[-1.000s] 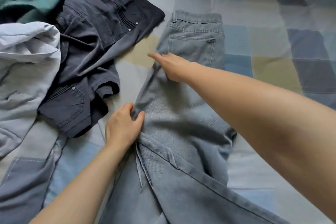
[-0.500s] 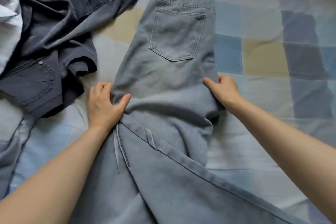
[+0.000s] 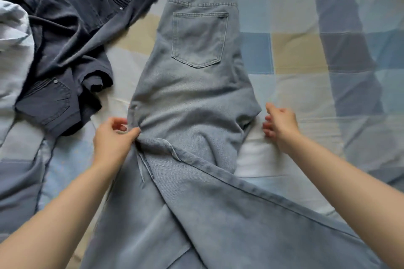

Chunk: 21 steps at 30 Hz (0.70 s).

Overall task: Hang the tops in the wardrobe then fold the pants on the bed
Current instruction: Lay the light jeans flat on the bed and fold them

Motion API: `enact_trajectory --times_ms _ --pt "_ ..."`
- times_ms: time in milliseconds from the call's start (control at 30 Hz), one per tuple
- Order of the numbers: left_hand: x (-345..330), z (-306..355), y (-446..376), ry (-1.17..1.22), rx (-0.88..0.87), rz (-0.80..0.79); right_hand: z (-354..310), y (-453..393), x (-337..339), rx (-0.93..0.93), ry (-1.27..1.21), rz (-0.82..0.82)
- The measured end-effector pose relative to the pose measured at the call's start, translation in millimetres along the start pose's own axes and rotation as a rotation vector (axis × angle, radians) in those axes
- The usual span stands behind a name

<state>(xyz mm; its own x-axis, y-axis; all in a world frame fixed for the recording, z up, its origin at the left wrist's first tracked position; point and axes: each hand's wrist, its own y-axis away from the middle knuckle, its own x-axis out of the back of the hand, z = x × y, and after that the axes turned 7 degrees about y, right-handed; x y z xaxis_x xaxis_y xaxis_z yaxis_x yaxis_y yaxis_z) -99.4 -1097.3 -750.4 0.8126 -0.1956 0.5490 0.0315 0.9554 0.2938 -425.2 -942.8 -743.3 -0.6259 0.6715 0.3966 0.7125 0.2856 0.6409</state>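
Jeans: light-blue jeans (image 3: 196, 98) lay pocket-up on the bed (image 3: 328, 50), legs crossed.
Left grip: left hand (image 3: 113, 137), flat a moment earlier, now pinched their near-left edge.
Right grip: right hand (image 3: 279, 124) had lifted off, fingers loosely curled, empty.
Meaning: folding was likely beginning.

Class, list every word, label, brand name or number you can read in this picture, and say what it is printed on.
None can be read.
Light blue denim jeans: only stitching shows on the back pocket, no tag or patch.
Dark navy button-up shirt: plain metal snaps, no lettering.
Checked patchwork bedcover: colour blocks only.
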Motion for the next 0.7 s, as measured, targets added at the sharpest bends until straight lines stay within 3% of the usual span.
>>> enact_trajectory --times_ms 100,167,267,367,433,500,567,633,700 --pt "-3 -2 23 0.233 0.311 -0.07 2 20 -10 -0.005 0.007 -0.15" --pt "-3 5 25 0.331 0.407 -0.096 -5 23 -18 0.037 0.051 -0.18" --pt "3 14 22 0.453 0.477 -0.156 -7 17 -11 0.187 0.144 0.002" --pt "16 7 24 0.586 0.587 -0.249 11 9 8 0.154 0.296 0.184" --pt "17 1 29 0.617 0.629 -0.265 16 10 7 0.035 0.162 0.067" --pt "12 2 37 0.606 0.614 -0.187 16 14 -2 -0.047 -0.067 -0.078" --pt "5 7 47 0.552 0.581 -0.119 21 32 -8 -0.079 -0.135 -0.193" --pt "1 10 59 0.461 0.562 -0.128 40 61 -5 -0.06 0.073 -0.342" --pt "1 12 78 0.324 0.499 -0.167 71 94 8 0.112 0.543 -0.444"
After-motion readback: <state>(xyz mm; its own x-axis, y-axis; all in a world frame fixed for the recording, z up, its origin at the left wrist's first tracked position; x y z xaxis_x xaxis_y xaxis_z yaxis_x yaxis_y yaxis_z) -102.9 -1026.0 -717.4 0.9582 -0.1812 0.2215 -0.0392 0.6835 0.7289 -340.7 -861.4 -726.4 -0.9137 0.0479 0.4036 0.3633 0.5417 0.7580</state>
